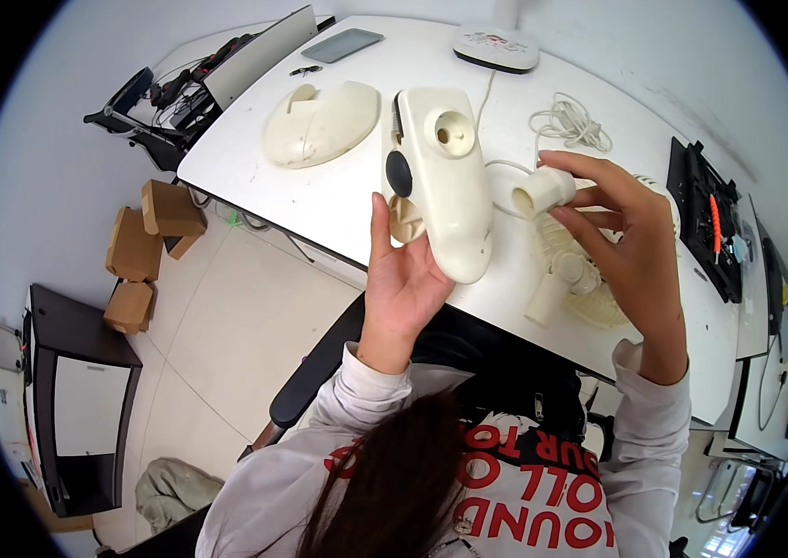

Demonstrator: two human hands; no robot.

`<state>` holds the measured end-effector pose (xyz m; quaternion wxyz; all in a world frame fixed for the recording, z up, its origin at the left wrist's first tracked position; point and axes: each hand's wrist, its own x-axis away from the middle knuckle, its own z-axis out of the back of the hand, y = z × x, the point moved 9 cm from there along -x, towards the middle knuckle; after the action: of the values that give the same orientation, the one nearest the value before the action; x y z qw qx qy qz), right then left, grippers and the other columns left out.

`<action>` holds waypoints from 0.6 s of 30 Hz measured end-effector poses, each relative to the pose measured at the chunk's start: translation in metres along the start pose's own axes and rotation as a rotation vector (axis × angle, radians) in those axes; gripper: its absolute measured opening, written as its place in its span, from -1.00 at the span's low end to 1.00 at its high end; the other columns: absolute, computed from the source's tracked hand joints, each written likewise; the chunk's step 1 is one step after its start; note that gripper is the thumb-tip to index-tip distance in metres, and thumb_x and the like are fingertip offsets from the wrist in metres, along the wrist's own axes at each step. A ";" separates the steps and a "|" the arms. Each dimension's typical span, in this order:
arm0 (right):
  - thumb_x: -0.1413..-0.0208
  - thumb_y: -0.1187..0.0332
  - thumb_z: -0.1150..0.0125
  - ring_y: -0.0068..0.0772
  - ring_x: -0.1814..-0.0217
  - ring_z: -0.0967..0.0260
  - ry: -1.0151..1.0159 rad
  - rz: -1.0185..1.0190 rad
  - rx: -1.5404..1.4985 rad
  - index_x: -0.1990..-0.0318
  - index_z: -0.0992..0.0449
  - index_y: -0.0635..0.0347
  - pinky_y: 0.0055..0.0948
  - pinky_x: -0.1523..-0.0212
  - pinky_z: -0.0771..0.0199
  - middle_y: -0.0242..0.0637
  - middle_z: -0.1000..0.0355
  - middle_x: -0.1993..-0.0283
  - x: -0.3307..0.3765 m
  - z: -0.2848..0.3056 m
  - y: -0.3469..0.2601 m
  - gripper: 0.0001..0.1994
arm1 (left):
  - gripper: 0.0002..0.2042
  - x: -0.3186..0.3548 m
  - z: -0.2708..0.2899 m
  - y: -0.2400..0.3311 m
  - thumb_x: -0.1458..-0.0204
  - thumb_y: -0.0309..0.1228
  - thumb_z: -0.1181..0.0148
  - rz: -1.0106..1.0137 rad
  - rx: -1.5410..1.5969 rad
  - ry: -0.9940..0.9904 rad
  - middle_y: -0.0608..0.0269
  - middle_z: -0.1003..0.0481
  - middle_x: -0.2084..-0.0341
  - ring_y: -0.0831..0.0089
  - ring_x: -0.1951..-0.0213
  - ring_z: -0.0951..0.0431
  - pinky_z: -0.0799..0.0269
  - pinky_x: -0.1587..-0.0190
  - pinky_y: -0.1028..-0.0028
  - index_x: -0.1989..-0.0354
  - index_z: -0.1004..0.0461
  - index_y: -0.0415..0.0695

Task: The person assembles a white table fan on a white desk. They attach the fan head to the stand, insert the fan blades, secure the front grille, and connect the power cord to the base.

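Wearing: white top [524, 474] with big red block lettering [534, 521], partly over a black panel, upside down from this angle.
Left hand: wrapped under a cream plastic housing [457, 214], thumb up along its side, so the housing is held above the white worktop [320, 200]. Round socket [450, 133] at the top, black oval piece [400, 174] on the flank.
Right hand [634, 219]: pinching a short whitish tube [543, 192] between thumb and fingers, hollow mouth toward the housing, the two well clear of touching.
Under that hand: ribbed cream parts [599, 312], half hidden.
Curved shell [324, 130]: lying on the worktop, left of the housing.
Black case [703, 246]: lying spread at the right, orange-handled tool [716, 223] in it, other contents too dark to sort out.
Coiled cable [573, 124]: pale, beyond the right hand.
White base [496, 48]: far edge, reddish print too small to read.
Grey tray [343, 45]: shallow, far left corner.
Cardboard boxes [173, 207]: piled on the floor, can't tell what's inside.
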<state>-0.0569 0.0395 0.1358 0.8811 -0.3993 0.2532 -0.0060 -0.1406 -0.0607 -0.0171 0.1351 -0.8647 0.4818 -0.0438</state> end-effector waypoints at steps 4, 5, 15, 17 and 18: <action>0.05 0.65 -0.19 -0.53 0.26 -0.46 0.063 0.029 -0.019 0.01 -0.48 0.19 -0.59 0.22 -0.55 -0.27 -0.47 0.10 -0.003 0.000 -0.009 -0.61 | -0.33 0.002 -0.002 -0.014 0.04 0.00 -0.23 0.038 0.091 -0.027 0.09 -0.28 -0.15 0.17 -0.19 -0.26 -0.13 -0.25 0.18 -0.17 -0.21 -0.12; 0.05 0.63 -0.21 -0.52 0.28 -0.46 0.095 0.040 -0.009 0.01 -0.48 0.15 -0.56 0.23 -0.56 -0.26 -0.47 0.13 -0.003 0.001 -0.009 -0.61 | -0.33 0.002 -0.004 -0.016 0.04 0.00 -0.23 0.043 0.093 -0.042 0.09 -0.27 -0.15 0.18 -0.19 -0.25 -0.12 -0.26 0.19 -0.18 -0.20 -0.12; 0.07 0.64 -0.20 -0.48 0.19 -0.45 0.174 0.180 0.245 0.03 -0.51 0.09 -0.53 0.18 -0.56 -0.28 -0.45 0.12 -0.008 0.005 -0.028 -0.60 | -0.30 0.000 0.019 -0.007 -0.01 -0.04 -0.20 -0.092 -0.029 -0.036 0.08 -0.20 -0.20 0.22 -0.23 -0.19 -0.07 -0.30 0.23 -0.24 -0.09 -0.16; 0.09 0.65 -0.20 -0.48 0.18 -0.45 0.146 0.201 0.288 0.05 -0.53 0.08 -0.54 0.19 -0.56 -0.29 -0.44 0.11 -0.007 0.004 -0.033 -0.60 | -0.30 0.003 0.016 -0.006 -0.01 -0.03 -0.19 -0.145 -0.211 -0.070 0.10 -0.19 -0.21 0.23 -0.24 -0.18 -0.07 -0.30 0.25 -0.24 -0.10 -0.15; 0.10 0.65 -0.20 -0.48 0.17 -0.44 0.132 0.212 0.309 0.05 -0.53 0.07 -0.55 0.19 -0.56 -0.30 -0.43 0.11 -0.007 0.005 -0.036 -0.60 | -0.29 0.006 0.010 -0.007 0.01 -0.05 -0.22 -0.173 -0.348 -0.105 0.12 -0.22 -0.17 0.27 -0.22 -0.21 -0.07 -0.30 0.28 -0.23 -0.11 -0.18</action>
<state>-0.0541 0.0195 0.1670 0.9091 -0.2290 0.3474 0.0218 -0.1298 -0.0603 -0.0247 0.0040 -0.9143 0.3983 0.0738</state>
